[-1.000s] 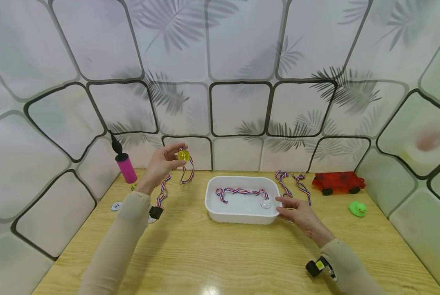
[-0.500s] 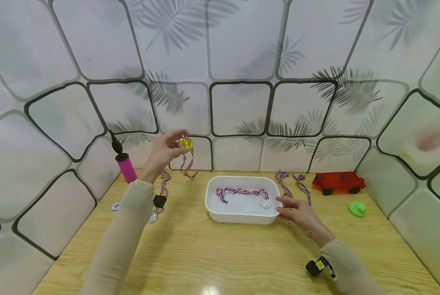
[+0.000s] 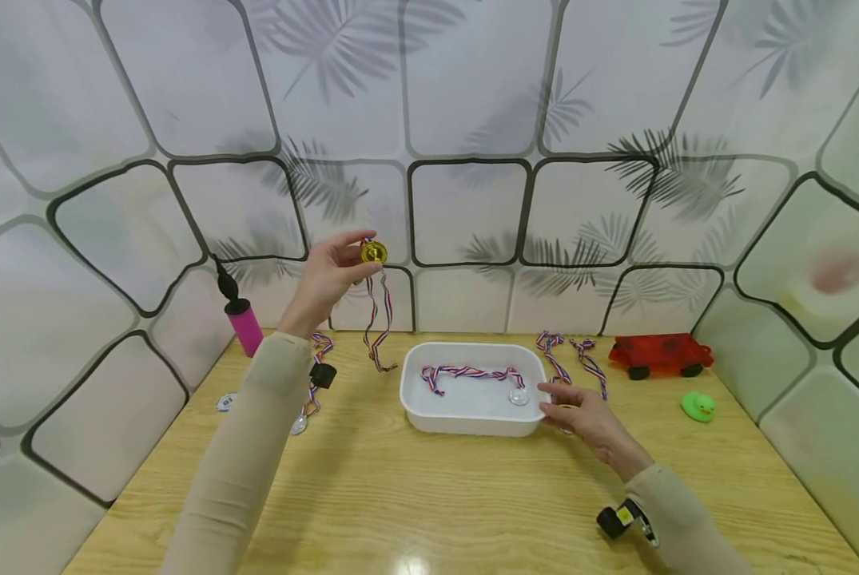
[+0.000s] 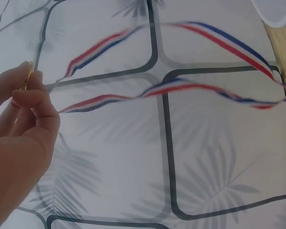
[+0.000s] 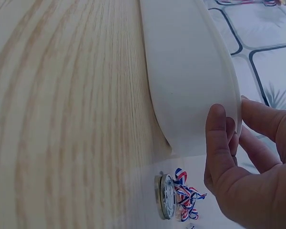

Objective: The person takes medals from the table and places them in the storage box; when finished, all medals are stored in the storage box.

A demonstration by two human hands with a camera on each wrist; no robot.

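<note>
High over the table's left half, my left hand (image 3: 328, 275) pinches a gold medal (image 3: 374, 252) between thumb and fingers. Its red, white and blue ribbon (image 4: 229, 47) hangs down in a loop, clear of the tub. My right hand (image 3: 590, 419) grips the right end of a white plastic tub (image 3: 465, 426), thumb and fingers on either side of the rim. Inside the tub lies a silver medal (image 3: 518, 397) with its striped ribbon stretched leftward. Below the right hand, the right wrist view shows another silver-faced medal (image 5: 168, 196) beside a bunched ribbon.
On the left are a pink pump (image 3: 245, 326), a silver medal (image 3: 299, 425) with ribbon and a white round badge (image 3: 225, 402). Striped ribbons (image 3: 554, 359) lie behind the right hand. Farther right are a red toy car (image 3: 661, 356) and green duck (image 3: 699, 407). A patterned wall closes the back.
My left hand has risen and moved slightly right with the gold medal, and the ribbon now hangs longer below it. The right hand and tub have stayed put.
</note>
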